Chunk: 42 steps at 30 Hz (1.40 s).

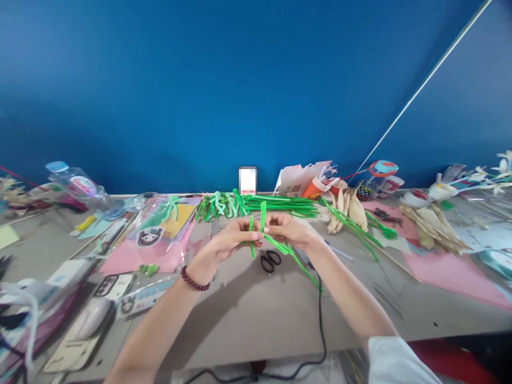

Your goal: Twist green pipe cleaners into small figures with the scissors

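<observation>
Above the grey table [248, 314], left hand [234, 237] and right hand [290, 230] each pinch green pipe cleaners [280, 246], held between them, black scissors [270, 260] lying just beneath.

Bright even daylight, soft arm shadows on the table [256, 314], strong wide-angle bending, blurred edges

There are two hands, the left hand [232, 236] and the right hand [291, 231]; one pair of black scissors [270, 260]; one phone [247, 180]; one plastic bottle [78, 186]. The piled green pipe cleaners [280, 202] are too many to count.
</observation>
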{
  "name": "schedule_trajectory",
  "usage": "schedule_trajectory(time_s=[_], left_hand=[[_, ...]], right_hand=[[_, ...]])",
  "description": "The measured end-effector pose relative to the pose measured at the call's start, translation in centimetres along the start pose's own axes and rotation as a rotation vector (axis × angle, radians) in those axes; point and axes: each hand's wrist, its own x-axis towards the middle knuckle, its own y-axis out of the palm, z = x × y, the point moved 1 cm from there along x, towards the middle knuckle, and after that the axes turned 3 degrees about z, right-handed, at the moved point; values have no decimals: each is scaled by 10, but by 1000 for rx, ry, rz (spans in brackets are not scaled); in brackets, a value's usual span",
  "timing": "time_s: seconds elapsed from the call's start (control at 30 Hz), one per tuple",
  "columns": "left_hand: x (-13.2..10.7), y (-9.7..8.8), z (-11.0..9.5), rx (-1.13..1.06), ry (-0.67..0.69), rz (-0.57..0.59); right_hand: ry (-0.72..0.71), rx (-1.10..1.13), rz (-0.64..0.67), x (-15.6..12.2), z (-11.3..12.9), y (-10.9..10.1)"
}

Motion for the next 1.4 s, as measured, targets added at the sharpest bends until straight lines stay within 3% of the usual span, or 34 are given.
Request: schedule_trajectory(time_s=[0.27,0.5,0.83,0.97,1.1,1.4], left_hand=[[4,-4,2,92,-28,-18],[5,-1,3,144,81,-53],[7,-2,3,-16,180,-161],[7,-5,5,-65,183,-133],[6,-5,3,-127,178,-62],[-1,3,-4,15,62,-22]], right_hand=[[-2,-37,-36,2,-1,-4],[-12,-25,-49,4,-3,-5],[-74,82,-58,8,-15,4],[-134,60,-114,10,-16,3],[-182,-60,-146,8,-9,0],[-304,-523,-33,-7,12,-14]])
